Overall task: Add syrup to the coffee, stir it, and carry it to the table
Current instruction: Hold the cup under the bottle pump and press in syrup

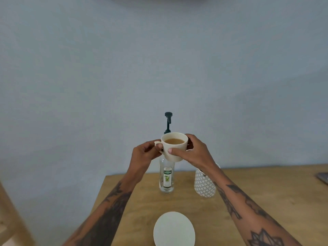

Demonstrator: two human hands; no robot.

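Note:
A cream cup [174, 150] of light-brown coffee [174, 141] is held up in the air in front of the syrup bottle [166, 178]. My left hand [144, 155] pinches the cup's handle. My right hand [191, 151] wraps the cup's right side, thumb on its front. The clear glass bottle stands on the wooden table [248, 201], its neck hidden behind the cup. Its dark pump head [168, 119] rises just behind and above the cup's rim.
A white saucer [174, 229] lies on the table near me, below the cup. A white patterned vase [205, 183] stands right of the bottle, partly behind my right forearm. A dark flat object [323, 177] shows at the right edge. A wooden piece [10, 219] stands at lower left.

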